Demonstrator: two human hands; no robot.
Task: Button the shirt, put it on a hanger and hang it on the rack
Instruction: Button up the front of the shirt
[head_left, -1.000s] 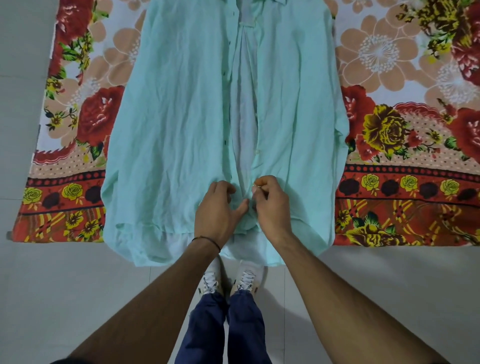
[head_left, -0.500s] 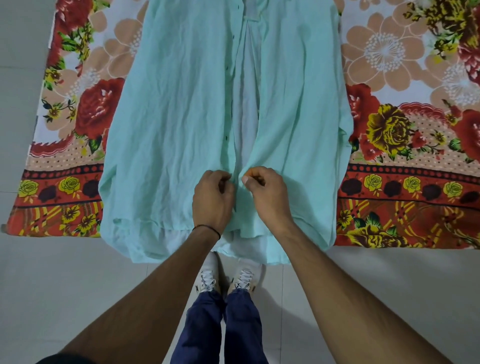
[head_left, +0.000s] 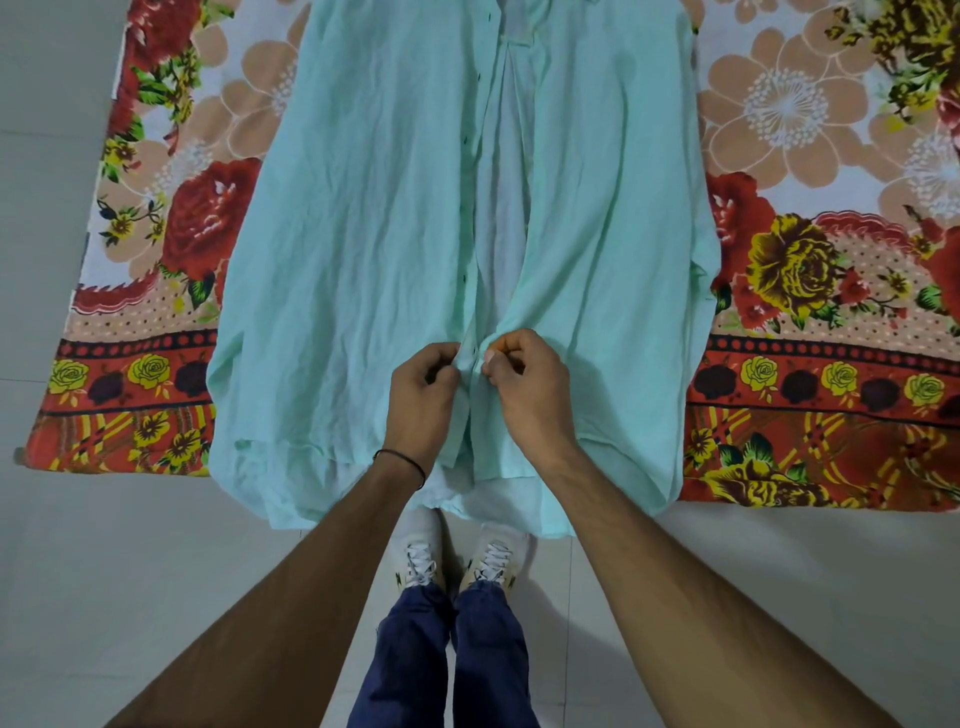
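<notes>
Mint-green shirt (head_left: 363, 234) lies front-up and flat on a floral sheet (head_left: 810, 156), filling the centre of the frame from the top edge down to lower centre. Its hem hangs past the sheet's near edge onto the pale tiled floor (head_left: 104, 597). The shirt front is open along most of its length, with a narrow gap running down the middle where the paler inside of the back panel shows. Small dark buttons (head_left: 466, 139) sit in a line along the edge of the frame-left panel. Both hands are at the low end of the opening, centre frame, just above the hem. Left hand (head_left: 421, 400) has fingers curled, pinching the edge of the frame-left front panel. Right hand (head_left: 530, 395) has fingers curled too, thumb and forefinger pinching the edge of the frame-right panel. The two pinched edges meet between the hands, and the fingertips are nearly touching. Cannot tell if a button is through its hole there; fingers and folds hide it. A thin dark band (head_left: 402, 460) circles the left wrist. Both forearms are bare and come in from the bottom corners. White laced shoes (head_left: 421, 551) and dark blue trousers (head_left: 441, 665) show at bottom centre, toes just under the shirt hem. The sheet has red, yellow and peach flowers, with a red patterned border along its near edge.
</notes>
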